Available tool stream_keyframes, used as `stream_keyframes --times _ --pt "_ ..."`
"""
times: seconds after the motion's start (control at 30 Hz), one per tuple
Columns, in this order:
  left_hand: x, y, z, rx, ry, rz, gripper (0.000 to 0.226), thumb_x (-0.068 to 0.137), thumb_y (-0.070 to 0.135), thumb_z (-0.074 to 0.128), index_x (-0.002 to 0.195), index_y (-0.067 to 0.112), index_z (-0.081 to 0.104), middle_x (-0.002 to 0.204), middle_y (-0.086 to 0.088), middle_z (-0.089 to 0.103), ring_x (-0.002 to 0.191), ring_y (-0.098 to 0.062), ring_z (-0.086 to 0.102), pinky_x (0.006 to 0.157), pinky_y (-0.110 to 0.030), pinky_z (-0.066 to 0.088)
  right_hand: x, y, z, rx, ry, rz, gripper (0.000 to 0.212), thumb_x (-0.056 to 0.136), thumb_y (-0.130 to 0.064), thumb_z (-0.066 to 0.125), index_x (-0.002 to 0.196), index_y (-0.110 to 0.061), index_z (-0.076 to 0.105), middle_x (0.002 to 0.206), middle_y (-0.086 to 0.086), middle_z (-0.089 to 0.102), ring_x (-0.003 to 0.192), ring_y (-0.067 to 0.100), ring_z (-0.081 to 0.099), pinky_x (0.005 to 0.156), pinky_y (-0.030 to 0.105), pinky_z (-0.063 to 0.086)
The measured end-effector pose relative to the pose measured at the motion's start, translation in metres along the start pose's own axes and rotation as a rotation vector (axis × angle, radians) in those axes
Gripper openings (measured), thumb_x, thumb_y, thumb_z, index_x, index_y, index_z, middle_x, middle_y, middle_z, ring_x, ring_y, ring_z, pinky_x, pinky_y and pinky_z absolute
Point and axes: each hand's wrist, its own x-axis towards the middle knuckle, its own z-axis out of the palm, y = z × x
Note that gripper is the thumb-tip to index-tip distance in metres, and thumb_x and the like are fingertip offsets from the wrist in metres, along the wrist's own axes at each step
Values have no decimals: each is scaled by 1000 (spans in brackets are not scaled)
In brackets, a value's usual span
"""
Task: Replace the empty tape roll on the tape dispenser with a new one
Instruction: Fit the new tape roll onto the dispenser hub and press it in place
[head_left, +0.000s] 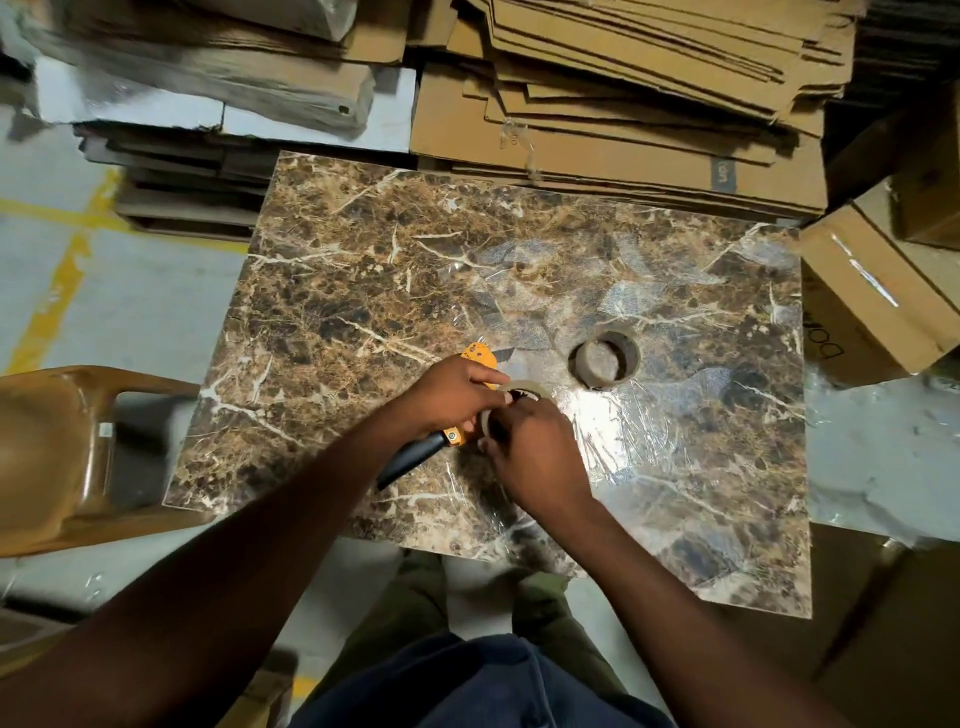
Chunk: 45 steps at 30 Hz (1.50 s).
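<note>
Tape roll (522, 388) pinched between left hand (457, 392) and right hand (535, 452).

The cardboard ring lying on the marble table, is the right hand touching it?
Apart. The head view shows bare table between the cardboard ring and the right hand.

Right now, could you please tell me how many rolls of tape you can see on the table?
2. One roll lies alone on the marble table, beyond the hands. The other roll is on the yellow dispenser, gripped by both hands and mostly covered.
</note>
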Motion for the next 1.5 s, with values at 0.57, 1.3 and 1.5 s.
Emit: stream_keyframes --times 0.57,1.3,1.5 --pt "7 4 2 483 150 75 46 93 40 75 133 18 71 126 -9 75 101 -24 73 91 -35 59 33 45 3 352 -3 465 18 83 -15 67 70 -4 65 66 15 66 61 34 60 53 31 32" --pt "8 -13 9 223 -46 -97 63 95 -7 55 150 24 57 143 -7 65 108 -24 71 82 -33 62 7 74 32 1359 -249 726 39 83 -20 86 110 5 74 111 29 76 93 36 71 92 55 57" --pt "7 3 8 494 58 -29 57 99 0 57 149 28 58 143 -11 66 63 -24 75 63 -37 65 15 72 35 1293 -186 692 71 84 -23 86 147 -30 53 127 4 73 109 22 75 84 35 63"
